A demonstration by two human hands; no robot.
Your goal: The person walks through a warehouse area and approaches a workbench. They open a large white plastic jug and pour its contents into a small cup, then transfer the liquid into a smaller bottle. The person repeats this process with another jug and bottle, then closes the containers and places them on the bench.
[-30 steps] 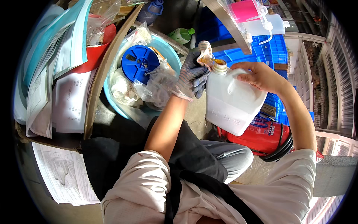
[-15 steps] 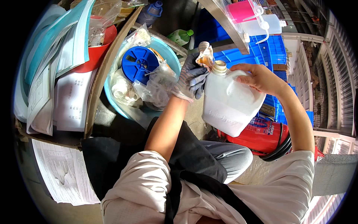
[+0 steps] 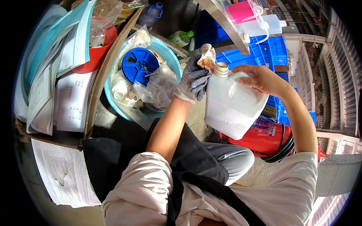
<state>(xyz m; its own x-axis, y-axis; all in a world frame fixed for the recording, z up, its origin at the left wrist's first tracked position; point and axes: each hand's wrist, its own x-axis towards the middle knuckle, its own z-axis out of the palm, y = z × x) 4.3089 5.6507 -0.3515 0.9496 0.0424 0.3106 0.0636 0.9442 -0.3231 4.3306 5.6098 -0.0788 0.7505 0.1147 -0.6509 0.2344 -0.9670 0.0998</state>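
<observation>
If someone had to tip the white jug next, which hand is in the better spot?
Probably the right hand: it grips the jug near the top. The gloved left hand is busy holding a stripy cloth beside the jug's open mouth.

Bright light, deep shadows; edges bowed (4 corners black).

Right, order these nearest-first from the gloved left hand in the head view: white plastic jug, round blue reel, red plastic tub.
1. White plastic jug, just right of the left hand.
2. Blue reel, left, in the light-blue basin.
3. Red plastic tub, farther left.
</observation>
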